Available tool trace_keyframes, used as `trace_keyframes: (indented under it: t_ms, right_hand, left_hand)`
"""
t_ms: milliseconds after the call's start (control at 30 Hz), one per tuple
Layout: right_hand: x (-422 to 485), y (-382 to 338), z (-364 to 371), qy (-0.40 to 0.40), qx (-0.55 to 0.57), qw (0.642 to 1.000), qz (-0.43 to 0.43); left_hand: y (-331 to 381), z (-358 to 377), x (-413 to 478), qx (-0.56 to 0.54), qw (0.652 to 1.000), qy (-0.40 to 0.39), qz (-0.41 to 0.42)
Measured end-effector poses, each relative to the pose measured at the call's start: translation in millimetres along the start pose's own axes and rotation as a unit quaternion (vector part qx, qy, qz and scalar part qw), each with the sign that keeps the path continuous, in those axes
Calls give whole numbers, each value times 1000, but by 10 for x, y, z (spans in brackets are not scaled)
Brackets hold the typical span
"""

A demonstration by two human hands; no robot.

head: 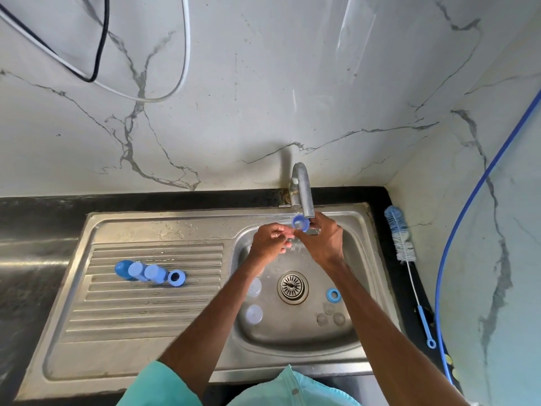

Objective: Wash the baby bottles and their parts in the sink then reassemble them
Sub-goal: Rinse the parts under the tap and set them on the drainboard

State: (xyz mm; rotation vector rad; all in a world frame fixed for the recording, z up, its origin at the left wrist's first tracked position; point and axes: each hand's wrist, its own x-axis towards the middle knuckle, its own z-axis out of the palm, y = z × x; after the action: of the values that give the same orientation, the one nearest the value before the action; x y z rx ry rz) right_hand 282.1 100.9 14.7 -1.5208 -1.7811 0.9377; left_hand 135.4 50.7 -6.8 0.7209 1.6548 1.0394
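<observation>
Under the tap (303, 189), my right hand (323, 240) grips a blue bottle ring (300, 222) in the running water. My left hand (269, 241) is beside it, its fingertips curled in against the ring's lower edge. On the draining board (117, 312) lie three blue bottles (140, 271) on their sides with a blue ring (176, 278) at their right end. Inside the sink basin (292, 335) are two clear caps (254, 313), another blue ring (333, 295) and three clear teats (330, 316).
A blue and white bottle brush (402, 244) lies on the black counter (35, 218) right of the sink. A blue hose (456, 235) runs down the right wall. The drain strainer (292, 287) sits mid-basin. Black and white cables (99, 54) hang on the marble wall.
</observation>
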Motion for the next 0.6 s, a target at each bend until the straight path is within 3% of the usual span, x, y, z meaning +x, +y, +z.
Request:
trace_keyframes:
  t_ms: [133,300,467,600]
  right_hand:
    - [1,44,-17,13,-2,1000,11]
    - [5,57,-26,-1,4,999,39]
    - [61,49,-37,-19,15,998,52]
    - [120,75,-10,-33,16,997,69]
  left_hand:
    - [-14,-8,63,-5,1000,6,-5]
    - [26,-7,360,163,984,60,44]
    - [247,76,726,305,951,9,49]
    - [303,110,851,345,938,-2,41]
